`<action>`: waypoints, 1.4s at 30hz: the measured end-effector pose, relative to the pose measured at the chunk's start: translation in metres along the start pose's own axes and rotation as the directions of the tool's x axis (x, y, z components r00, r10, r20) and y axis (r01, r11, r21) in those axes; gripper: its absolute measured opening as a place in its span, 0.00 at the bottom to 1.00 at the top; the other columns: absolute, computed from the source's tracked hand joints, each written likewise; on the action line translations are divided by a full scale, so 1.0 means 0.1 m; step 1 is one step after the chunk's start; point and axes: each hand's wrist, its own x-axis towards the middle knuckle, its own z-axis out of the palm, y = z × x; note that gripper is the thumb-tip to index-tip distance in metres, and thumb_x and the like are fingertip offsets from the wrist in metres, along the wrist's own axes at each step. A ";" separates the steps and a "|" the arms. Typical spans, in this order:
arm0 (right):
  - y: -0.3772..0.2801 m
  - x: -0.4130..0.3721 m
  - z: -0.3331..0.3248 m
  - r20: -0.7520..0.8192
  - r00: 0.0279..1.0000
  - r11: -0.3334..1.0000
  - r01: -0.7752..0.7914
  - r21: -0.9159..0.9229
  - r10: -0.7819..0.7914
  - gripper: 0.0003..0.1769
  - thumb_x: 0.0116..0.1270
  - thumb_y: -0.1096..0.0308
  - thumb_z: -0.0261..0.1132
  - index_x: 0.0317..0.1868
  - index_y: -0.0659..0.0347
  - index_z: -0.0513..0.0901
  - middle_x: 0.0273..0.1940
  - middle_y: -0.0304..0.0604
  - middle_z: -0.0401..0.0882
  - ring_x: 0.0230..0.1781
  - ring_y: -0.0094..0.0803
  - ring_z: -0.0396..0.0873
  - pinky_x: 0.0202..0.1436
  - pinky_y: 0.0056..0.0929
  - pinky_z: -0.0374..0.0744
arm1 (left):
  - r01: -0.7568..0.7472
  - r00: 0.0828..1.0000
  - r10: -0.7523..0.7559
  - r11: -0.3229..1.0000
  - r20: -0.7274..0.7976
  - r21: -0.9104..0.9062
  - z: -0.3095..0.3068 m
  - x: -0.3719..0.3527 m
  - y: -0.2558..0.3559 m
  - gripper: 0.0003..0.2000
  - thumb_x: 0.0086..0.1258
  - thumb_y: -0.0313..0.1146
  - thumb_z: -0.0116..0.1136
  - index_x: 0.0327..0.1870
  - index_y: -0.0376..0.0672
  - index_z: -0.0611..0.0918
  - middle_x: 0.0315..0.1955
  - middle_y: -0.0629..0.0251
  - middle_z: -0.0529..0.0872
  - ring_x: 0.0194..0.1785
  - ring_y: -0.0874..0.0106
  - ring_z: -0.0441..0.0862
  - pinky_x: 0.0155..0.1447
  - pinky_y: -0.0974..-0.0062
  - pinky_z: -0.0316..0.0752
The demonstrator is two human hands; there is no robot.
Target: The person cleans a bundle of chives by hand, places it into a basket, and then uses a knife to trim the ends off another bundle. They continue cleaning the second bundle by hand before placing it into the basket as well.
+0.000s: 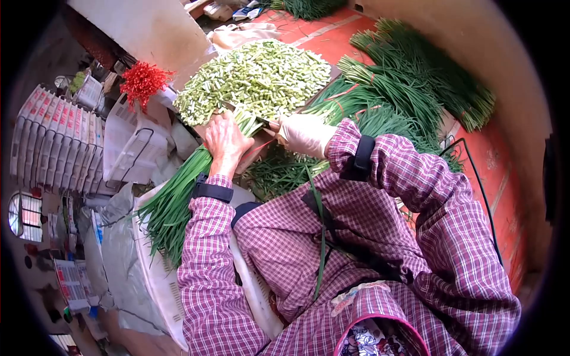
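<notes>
My bare left hand [227, 142] is closed around a bunch of long chives [187, 193], pressing it down near its pale end. The green tips trail toward the lower left over a white crate. My right hand [304, 134], in a pale glove, is closed on a knife [270, 125] beside the pale stalk ends. Most of the blade is hidden by the stalks. Just beyond both hands lies a large heap of short cut stalk pieces [255, 77]. Loose green stalks [279, 175] lie below the hands.
Chive bundles [386, 83] tied with red bands lie on the red floor [499, 172] to the right. At left are a clump of red bands [144, 84], a white basket [133, 145] and stacked white crates [56, 142]. A white crate [157, 285] stands beside my left arm.
</notes>
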 end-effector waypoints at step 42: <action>-1.60 0.17 -1.29 0.175 0.980 -0.448 -0.117 0.886 0.090 0.28 0.58 0.66 0.72 0.57 0.63 0.73 0.41 0.38 0.83 0.38 0.23 0.81 0.45 0.22 0.81 | -0.235 0.965 0.120 0.785 -0.232 -0.573 -2.03 -2.59 -0.58 0.38 0.50 0.45 0.75 0.62 0.36 0.75 0.52 0.54 0.81 0.59 0.62 0.77 0.68 0.65 0.67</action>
